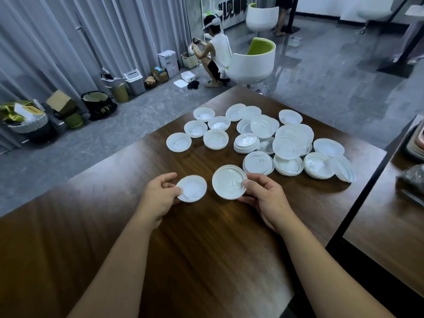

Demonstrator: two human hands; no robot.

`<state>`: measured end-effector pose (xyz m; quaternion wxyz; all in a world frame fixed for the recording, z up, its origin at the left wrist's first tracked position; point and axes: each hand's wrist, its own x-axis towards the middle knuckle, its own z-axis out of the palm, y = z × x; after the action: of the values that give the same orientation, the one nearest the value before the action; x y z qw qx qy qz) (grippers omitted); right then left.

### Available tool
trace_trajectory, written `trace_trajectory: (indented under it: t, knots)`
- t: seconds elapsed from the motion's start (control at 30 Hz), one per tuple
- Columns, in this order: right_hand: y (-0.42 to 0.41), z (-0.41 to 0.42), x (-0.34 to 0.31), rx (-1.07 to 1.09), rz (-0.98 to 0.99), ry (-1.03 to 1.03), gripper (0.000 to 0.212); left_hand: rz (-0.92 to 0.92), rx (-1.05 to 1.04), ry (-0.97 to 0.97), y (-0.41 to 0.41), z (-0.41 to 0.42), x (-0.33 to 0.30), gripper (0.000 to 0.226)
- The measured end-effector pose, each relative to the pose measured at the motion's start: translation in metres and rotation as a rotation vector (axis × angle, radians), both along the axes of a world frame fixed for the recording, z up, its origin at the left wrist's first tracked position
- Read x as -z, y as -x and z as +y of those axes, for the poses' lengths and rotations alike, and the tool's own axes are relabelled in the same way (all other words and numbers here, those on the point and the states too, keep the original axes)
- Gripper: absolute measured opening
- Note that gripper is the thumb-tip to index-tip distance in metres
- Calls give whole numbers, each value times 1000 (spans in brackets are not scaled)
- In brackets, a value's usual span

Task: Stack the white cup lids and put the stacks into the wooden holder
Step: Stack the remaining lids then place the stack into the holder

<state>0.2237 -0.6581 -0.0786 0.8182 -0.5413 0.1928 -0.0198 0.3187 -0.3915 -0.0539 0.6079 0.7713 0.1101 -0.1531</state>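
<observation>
The left hand point(160, 193) pinches 1 small lid point(192, 188) by its edge. The right hand point(261, 193) pinches 1 bigger lid point(229, 182). The 2 lids sit side by side, not touching. Past the hands, the other lids point(263, 138) lie all over the table point(206, 249), thin, round and white. Most are loose; a few sit in short piles. I see no wooden holder, so I think the job has only just begun.

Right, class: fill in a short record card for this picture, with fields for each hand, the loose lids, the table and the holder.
left hand: left hand pinches a small white lid at its edge
right hand: right hand holds a larger white lid
loose lids: pile of white lids, some singly, some overlapping or stacked
surface: dark wooden table
wooden holder: not in view
</observation>
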Motion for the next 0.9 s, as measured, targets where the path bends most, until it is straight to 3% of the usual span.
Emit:
trace_trajectory:
  t: [0.13,0.23,0.33,0.53,0.67,0.9]
  knots:
    - [0,0,-2,2,2,7,34,59,-105,227,12,-4,-7,32]
    - [1,3,-3,8,-1,23,31,58,-115,276,19,-15,-17,29]
    - [3,3,-4,-2,-26,24,26,56,-41,250,25,-36,-25,20]
    - [4,4,-7,-34,-26,35,24,12,39,-35,26,-59,-24,15]
    - [5,2,-8,-51,-27,2,16,2,31,-63,25,-66,-19,17]
    - [4,1,-7,-103,-47,-15,21,5,84,-30,18,-73,-13,23]
